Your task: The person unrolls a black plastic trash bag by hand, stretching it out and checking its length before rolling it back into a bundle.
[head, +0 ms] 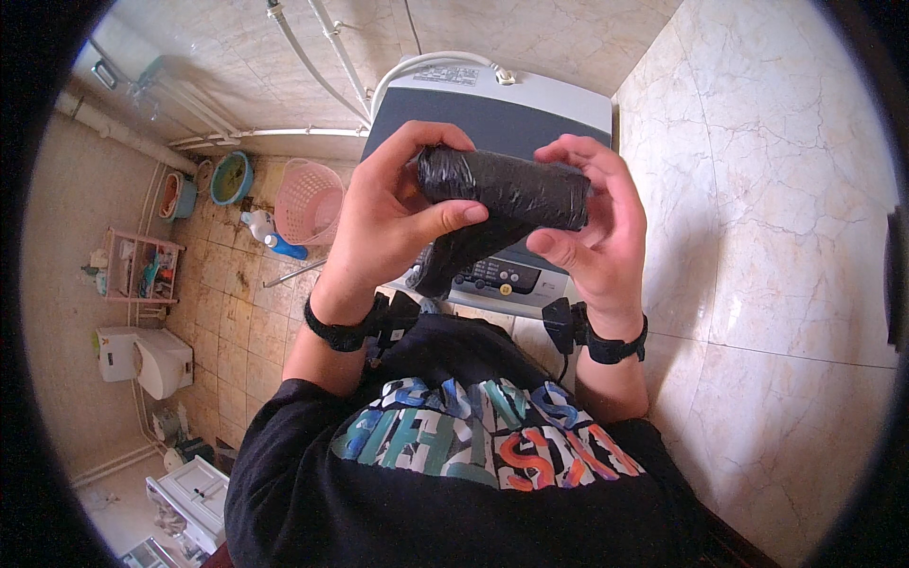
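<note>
A roll of black plastic film point(529, 188), probably bags, is held above the washing machine point(490, 117). My left hand point(398, 202) grips the roll's left end, its thumb across the near side and fingers behind. Loosely curved around the right end is my right hand point(603, 206); its index fingertip stands off the roll, and its thumb lies just below. A black length point(454, 255) hangs from beneath the roll over the machine's control panel point(497, 277). Parts of the fingers are hidden behind the roll.
On the tiled floor to the left are a pink perforated basket point(309, 202), a blue bottle point(286, 246), a white bottle point(259, 224) and a blue basin point(231, 177). A pink shelf rack point(144, 266) and a toilet point(160, 362) stand farther left. A marbled wall point(774, 234) rises at right.
</note>
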Motion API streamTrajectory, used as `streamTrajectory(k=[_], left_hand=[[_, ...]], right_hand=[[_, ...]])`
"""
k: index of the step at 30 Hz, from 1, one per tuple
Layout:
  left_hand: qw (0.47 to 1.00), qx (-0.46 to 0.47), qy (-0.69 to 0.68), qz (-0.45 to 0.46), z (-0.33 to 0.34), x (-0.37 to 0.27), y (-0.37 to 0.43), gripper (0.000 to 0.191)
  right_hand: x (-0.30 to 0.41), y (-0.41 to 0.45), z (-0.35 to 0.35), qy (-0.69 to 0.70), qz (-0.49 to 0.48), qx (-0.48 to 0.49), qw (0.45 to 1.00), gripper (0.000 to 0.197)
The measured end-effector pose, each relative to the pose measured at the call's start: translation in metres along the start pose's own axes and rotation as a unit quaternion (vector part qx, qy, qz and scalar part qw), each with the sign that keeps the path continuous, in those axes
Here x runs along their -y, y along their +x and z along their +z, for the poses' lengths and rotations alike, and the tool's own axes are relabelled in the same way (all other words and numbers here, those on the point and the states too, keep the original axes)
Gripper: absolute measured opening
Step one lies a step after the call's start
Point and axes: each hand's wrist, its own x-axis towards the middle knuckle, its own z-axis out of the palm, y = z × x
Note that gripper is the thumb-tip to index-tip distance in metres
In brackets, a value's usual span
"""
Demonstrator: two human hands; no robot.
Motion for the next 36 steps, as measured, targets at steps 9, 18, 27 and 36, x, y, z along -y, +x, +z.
streamTrajectory(k=[9,18,27,36], left_hand=[[0.996,-0.053,-0.076,0.009,-0.001,0.008,0.000,0.037],[0.986,-0.081,-0.115,0.089,0.007,0.012,0.003,0.019],[0.988,-0.115,0.013,0.102,0.012,0.013,0.005,0.016],[0.923,-0.132,0.289,0.216,0.001,0.013,0.005,0.016]], right_hand=[[-0.008,-0.001,-0.009,-0.067,0.000,-0.024,0.997,0.038],[-0.007,-0.003,-0.009,-0.051,0.006,-0.086,0.995,0.039],[-0.009,-0.004,-0.009,-0.029,0.022,-0.116,0.993,0.041],[-0.009,-0.005,-0.005,0.058,0.060,-0.130,0.988,0.037]])
